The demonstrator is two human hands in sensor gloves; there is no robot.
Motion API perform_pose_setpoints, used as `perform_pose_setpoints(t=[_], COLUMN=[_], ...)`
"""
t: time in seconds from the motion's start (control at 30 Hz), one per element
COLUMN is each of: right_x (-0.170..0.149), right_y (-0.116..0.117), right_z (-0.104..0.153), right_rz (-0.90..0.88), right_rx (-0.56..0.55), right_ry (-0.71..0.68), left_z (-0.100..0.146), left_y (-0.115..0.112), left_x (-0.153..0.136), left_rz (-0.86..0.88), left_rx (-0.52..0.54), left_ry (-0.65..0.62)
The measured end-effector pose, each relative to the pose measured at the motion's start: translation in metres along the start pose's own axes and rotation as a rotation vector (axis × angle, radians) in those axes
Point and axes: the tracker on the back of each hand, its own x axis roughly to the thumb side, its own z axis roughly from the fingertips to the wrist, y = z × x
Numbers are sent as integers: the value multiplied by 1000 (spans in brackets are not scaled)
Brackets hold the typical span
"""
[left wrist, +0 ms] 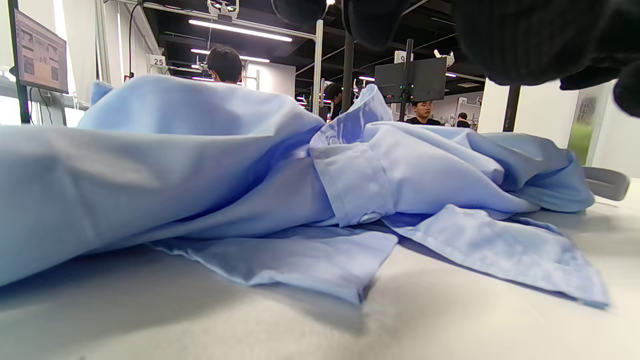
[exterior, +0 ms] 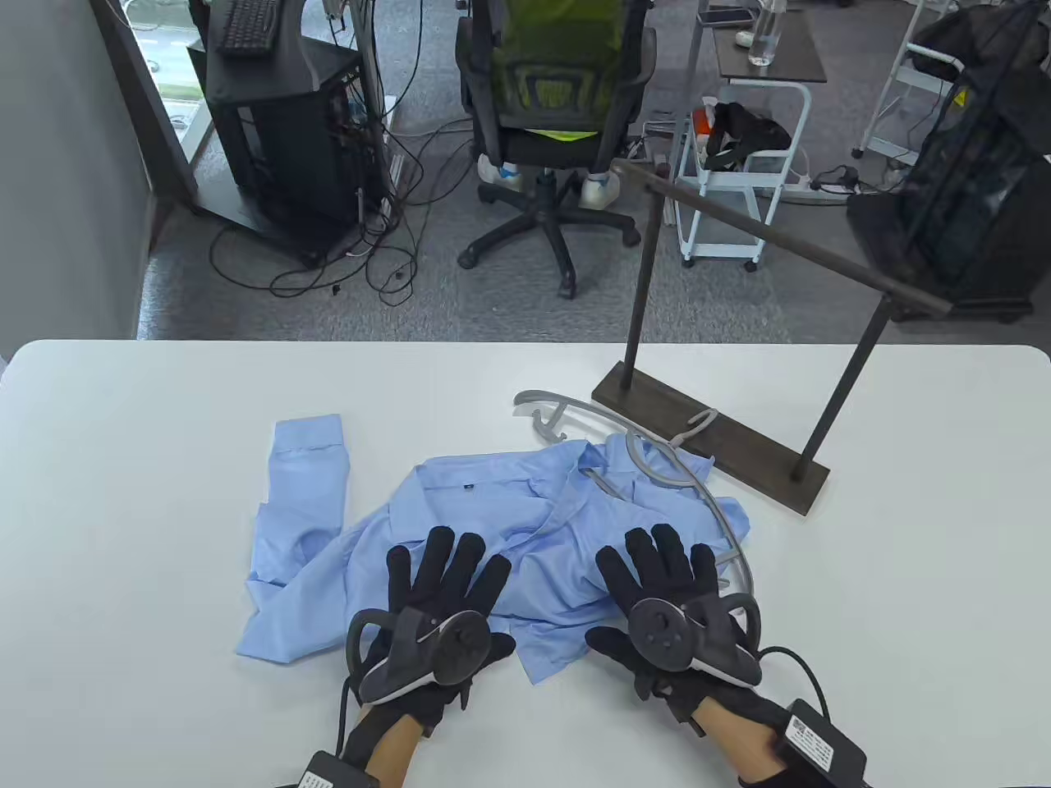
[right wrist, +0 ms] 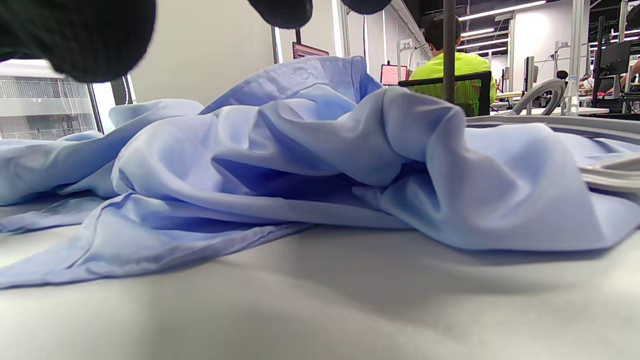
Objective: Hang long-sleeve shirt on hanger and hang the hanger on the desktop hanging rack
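Note:
A crumpled light-blue long-sleeve shirt (exterior: pixel 460 525) lies on the white table (exterior: pixel 123 492), one sleeve (exterior: pixel 308 460) stretched to the left. A grey plastic hanger (exterior: pixel 657 460) lies on and partly inside the shirt's collar area, its hook near the rack base. The dark desktop hanging rack (exterior: pixel 714 443) stands at the right rear, bar empty. My left hand (exterior: pixel 447 574) lies flat with straight fingers on the shirt's lower part. My right hand (exterior: pixel 657 574) lies flat on the shirt beside the hanger's arm. Both wrist views show bunched shirt fabric (left wrist: pixel 250 165) (right wrist: pixel 325 150) close ahead.
The table's far edge (exterior: pixel 525 343) runs behind the rack. Beyond it stand an office chair (exterior: pixel 550 123), a computer cart (exterior: pixel 279 123) and a white trolley (exterior: pixel 739 189). Bare tabletop lies left of the sleeve and right of the rack base.

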Motion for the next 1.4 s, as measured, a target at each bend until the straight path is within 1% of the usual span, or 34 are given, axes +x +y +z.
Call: perform_pose_setpoints(t=[0.77,0.93,1.03,1.13,1.23,1.33,1.4], right_x=[0,0,-3,-11,-26,-46,-58], right_y=[0,-4,-10,-22,-41,-60,-70], right_z=[0,0,0,0,1,2,2], right_rz=[19,22,29,19,-9,-35,-41], right_rx=[2,-10,25,14,-38,-109,-127], right_ry=[11,21,48,77,134,224,288], left_z=[-1,-1,-2,-2,-4,-3,-2], left_y=[-4,-4,-4,-4,-4,-3,-2], left_x=[0,0,0,1,2,2,1], left_rz=[20,19,19,23,30,32,35], left_rx=[-10,-9,-6,-8,-8,-2,6], left_ry=[-6,-8,-8,-9,-9,-9,-7])
